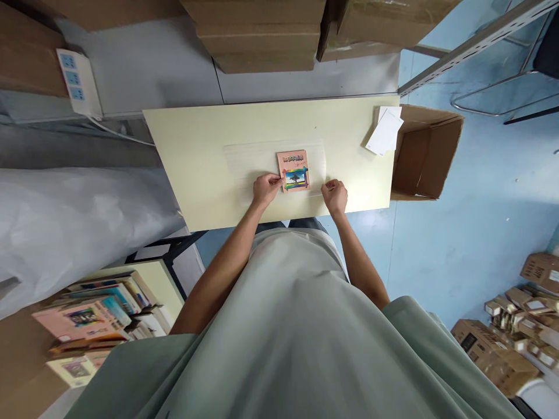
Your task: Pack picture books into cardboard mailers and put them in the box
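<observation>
A small pink book (296, 158) with a tree picture on its cover lies face up on a thin translucent plastic sheet (253, 157), spread flat over the cream table. My left hand (266, 190) grips the book at its lower left edge, thumb and fingers together. To the right of the book, my right hand (335, 194) is closed in a pinch at the sheet's right edge. The fingertips there hide exactly how much of the sheet is held.
White paper slips (384, 132) lie at the cream table's (196, 192) right end, beside an open cardboard box (425, 154). Large cartons (262, 35) stand behind. Stacked books (100, 314) sit at lower left, below a big grey-white roll (78, 221). A power strip (78, 81) is at upper left.
</observation>
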`<state>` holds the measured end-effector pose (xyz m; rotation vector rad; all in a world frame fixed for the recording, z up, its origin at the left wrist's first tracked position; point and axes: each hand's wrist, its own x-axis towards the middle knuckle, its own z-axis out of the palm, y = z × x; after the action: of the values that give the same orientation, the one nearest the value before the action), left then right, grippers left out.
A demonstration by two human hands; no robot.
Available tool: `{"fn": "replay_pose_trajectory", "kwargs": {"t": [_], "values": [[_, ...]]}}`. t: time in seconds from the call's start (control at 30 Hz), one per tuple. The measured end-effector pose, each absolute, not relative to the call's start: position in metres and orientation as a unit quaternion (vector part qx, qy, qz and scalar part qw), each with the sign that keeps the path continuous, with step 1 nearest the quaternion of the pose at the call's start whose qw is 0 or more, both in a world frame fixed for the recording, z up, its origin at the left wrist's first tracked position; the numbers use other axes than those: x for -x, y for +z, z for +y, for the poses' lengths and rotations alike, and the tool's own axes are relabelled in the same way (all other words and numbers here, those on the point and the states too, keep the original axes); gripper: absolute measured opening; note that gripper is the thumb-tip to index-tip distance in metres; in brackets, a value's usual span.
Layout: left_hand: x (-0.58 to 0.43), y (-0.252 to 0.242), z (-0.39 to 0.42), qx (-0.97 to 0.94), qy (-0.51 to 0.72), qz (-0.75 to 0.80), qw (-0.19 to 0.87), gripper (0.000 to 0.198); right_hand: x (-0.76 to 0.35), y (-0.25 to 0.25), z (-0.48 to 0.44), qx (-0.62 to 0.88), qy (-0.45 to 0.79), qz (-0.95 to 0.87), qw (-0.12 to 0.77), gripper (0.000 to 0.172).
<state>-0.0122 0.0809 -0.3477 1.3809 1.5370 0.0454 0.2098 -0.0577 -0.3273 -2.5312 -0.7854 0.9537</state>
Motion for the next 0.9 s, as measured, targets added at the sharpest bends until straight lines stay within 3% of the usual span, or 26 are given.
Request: {"fn": "replay_pose_trajectory", "kwargs": {"t": [0.1,0.23,0.4,0.57,0.7,0.9], "values": [[0.013,-0.348,0.079,-0.578,0.03,0.636,0.51,0.014,-0.209,-0.326,-0.056,0.871,0.361,-0.263,0.205,0.01],[0.015,-0.349,0.079,-0.578,0.039,0.633,0.514,0.015,-0.198,-0.324,-0.049,0.852,0.378,-0.263,0.248,0.038],[0.018,-0.348,0.08,-0.578,0.037,0.625,0.523,0.013,-0.174,-0.318,-0.038,0.831,0.338,-0.392,0.203,0.041],[0.016,-0.345,0.075,-0.572,0.054,0.636,0.516,0.01,-0.154,-0.317,-0.027,0.764,0.389,-0.497,0.139,0.055],[0.011,-0.341,0.065,-0.58,0.062,0.651,0.485,0.008,-0.145,-0.32,-0.022,0.75,0.394,-0.524,0.084,0.058],[-0.003,-0.338,0.048,-0.594,0.056,0.681,0.424,0.022,-0.142,-0.325,-0.019,0.743,0.395,-0.532,0.096,0.059]]}}
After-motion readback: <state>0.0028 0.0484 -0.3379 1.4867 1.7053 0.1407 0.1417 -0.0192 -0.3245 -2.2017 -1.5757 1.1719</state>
